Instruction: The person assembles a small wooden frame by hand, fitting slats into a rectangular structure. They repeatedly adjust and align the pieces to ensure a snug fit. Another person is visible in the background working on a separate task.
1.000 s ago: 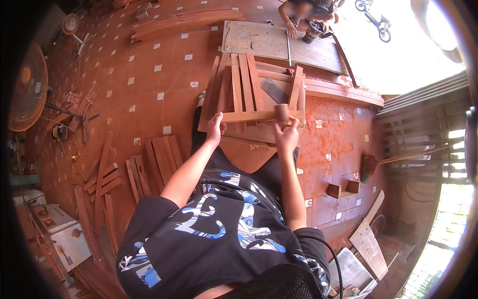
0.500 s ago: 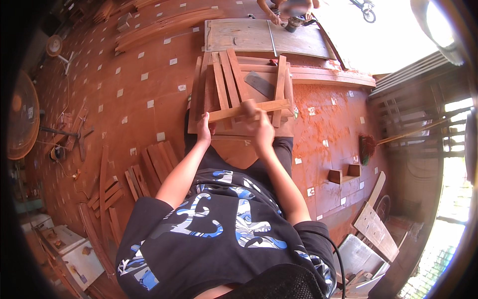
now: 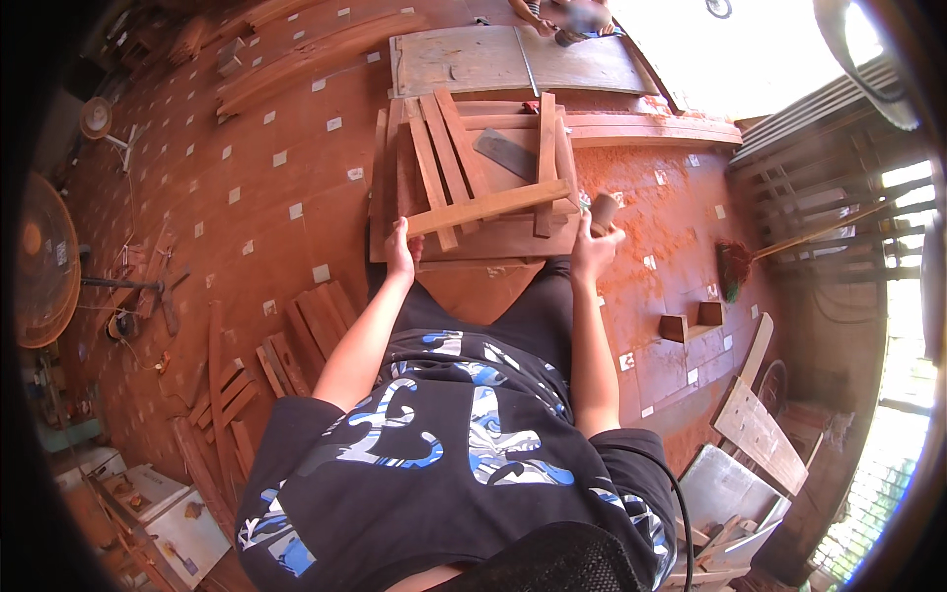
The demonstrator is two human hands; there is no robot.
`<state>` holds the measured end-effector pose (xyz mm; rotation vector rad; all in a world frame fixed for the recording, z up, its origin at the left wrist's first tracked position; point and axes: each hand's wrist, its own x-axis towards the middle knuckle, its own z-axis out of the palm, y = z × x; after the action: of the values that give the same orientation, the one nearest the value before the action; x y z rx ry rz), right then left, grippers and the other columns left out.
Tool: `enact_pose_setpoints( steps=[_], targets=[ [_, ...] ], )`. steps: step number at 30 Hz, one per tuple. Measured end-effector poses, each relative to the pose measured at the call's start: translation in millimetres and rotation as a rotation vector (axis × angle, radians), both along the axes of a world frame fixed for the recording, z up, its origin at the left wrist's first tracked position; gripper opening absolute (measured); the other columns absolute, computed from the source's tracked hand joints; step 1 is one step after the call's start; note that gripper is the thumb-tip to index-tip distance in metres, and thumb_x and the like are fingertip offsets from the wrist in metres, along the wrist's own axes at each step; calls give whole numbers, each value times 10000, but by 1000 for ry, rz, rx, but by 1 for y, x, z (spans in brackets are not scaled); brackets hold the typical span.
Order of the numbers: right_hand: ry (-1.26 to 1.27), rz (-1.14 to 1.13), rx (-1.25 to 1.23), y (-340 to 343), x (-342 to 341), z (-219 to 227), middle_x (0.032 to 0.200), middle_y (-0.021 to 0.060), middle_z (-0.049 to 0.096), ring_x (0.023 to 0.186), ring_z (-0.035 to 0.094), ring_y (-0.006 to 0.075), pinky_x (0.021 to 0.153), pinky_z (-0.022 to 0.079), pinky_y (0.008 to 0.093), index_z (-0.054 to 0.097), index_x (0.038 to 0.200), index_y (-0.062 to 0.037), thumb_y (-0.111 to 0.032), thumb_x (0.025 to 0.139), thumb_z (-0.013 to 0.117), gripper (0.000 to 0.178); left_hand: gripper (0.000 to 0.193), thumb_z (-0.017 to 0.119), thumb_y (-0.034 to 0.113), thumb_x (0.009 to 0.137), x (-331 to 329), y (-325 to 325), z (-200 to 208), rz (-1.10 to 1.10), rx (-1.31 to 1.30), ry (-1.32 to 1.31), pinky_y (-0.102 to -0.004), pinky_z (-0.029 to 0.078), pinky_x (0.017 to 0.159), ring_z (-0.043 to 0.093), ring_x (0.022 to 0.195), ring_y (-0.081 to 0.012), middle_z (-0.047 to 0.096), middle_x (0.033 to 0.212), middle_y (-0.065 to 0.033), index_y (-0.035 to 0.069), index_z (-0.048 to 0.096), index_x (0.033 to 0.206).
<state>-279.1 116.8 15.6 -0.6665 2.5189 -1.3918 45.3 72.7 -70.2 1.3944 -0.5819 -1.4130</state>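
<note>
While the left hand [image 3: 400, 255] wraps its fingers round the left end of a bar [image 3: 488, 207], the right hand [image 3: 596, 257] makes a closed fist on a mallet [image 3: 604, 211], held apart from the bar, just beyond its right end. The bar lies aslant over three slats [image 3: 446, 158] and a lone slat [image 3: 546, 148] — whether it is joined to any of them, I cannot tell. The step looks like knocking these pieces together; another blow would call for a firm left grip and the mallet brought back over the bar.

The slats seem loose and could shift when struck. A metal plate [image 3: 505, 155] lies between them, near the bar, and might get in the way. Farther off, a co-worker's hand [image 3: 546, 28] is by a wide board [image 3: 459, 63]; a broom [image 3: 735, 271] and an open box [image 3: 674, 328] sit on the floor to the right, well apart.
</note>
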Motion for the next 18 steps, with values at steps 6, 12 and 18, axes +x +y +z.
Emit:
enact_pose_setpoints(
  steps=[6,12,18],
  targets=[
    [73,210,478,22,-5,-59,956,302,699,927,700,455,834,553,519,412,1146,26,-450,858,720,636,422,593,540,973,-9,-3,4,11,-44,41,-217,395,417,551,502,-68,647,693,-6,133,635,871],
    [143,471,619,26,17,-50,908,295,708,902,711,439,805,569,503,400,1116,21,-451,833,738,647,437,572,535,989,-6,-1,8,0,-37,-10,-215,387,422,538,510,-62,643,692,-5,123,635,857],
    [254,626,697,26,-15,-42,963,255,720,940,713,418,821,569,492,438,1131,-23,-466,814,764,635,440,558,536,996,0,1,1,-33,-49,-18,-214,382,418,532,498,-61,635,684,-3,125,626,854]
  ],
)
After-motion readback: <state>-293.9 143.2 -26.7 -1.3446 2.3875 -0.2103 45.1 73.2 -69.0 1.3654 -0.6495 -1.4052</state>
